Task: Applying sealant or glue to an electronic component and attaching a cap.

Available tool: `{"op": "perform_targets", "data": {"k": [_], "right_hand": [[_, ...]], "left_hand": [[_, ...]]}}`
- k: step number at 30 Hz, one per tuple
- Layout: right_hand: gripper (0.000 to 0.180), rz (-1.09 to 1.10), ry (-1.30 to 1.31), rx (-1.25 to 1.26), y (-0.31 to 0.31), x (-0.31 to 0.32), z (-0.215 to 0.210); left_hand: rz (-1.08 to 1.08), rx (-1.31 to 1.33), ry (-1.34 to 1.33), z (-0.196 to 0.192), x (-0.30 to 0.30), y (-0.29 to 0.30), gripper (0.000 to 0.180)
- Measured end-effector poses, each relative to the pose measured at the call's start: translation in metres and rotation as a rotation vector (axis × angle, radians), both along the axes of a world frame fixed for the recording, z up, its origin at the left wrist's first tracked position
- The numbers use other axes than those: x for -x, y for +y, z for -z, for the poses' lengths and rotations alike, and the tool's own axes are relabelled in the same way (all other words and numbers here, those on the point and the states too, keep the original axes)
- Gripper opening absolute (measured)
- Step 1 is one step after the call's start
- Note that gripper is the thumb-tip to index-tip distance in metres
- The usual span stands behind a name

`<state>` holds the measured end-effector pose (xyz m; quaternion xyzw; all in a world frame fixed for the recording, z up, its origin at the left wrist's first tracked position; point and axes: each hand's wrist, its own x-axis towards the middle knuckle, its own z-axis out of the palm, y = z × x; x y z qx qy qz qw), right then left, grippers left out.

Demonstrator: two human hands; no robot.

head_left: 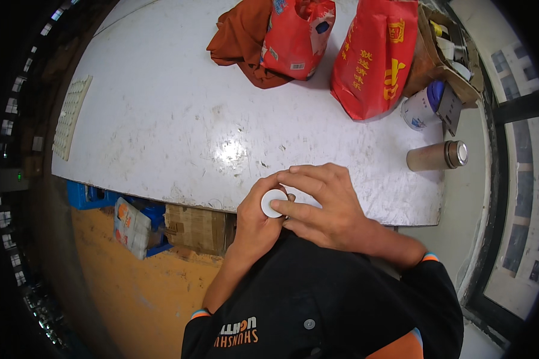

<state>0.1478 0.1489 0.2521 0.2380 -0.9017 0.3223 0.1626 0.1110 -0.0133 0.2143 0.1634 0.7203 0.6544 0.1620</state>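
A small round white piece (273, 195), flat and disc-like on top, sits between my hands at the table's near edge. My left hand (254, 212) curls round it from the left, with the fingers mostly hidden. Over it from the right comes my right hand (326, 206), one fingertip pressing on the white top and the other fingers bent around the far side. A bit of something dark shows beside the disc between the fingers. What lies under the disc is hidden in my grip, so its full shape cannot be made out.
On the white table (161, 119) stand a red plastic bag (296, 42) by a brown cloth (241, 36), a tall red bag (374, 66), a cardboard box (428, 51), a white tub (419, 113) and a metal flask (428, 157). A pale dimpled tray (72, 119) lies far left.
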Motion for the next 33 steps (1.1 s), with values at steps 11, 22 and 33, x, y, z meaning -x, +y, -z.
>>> {"op": "perform_targets", "data": {"k": [11, 22, 33], "right_hand": [[0.034, 0.388, -0.254, 0.597, -0.051, -0.001, 0.028], [0.042, 0.659, 0.042, 0.072, -0.095, -0.041, -0.005], [0.028, 1.055, 0.393, 0.433, -0.149, -0.203, -0.003]], "left_hand": [[0.208, -0.193, 0.087, 0.012, 0.048, -0.040, 0.041], [0.616, -0.169, -0.078, 0.013, 0.048, -0.048, 0.040], [1.064, -0.191, 0.049, -0.008, -0.056, -0.037, 0.041]]}}
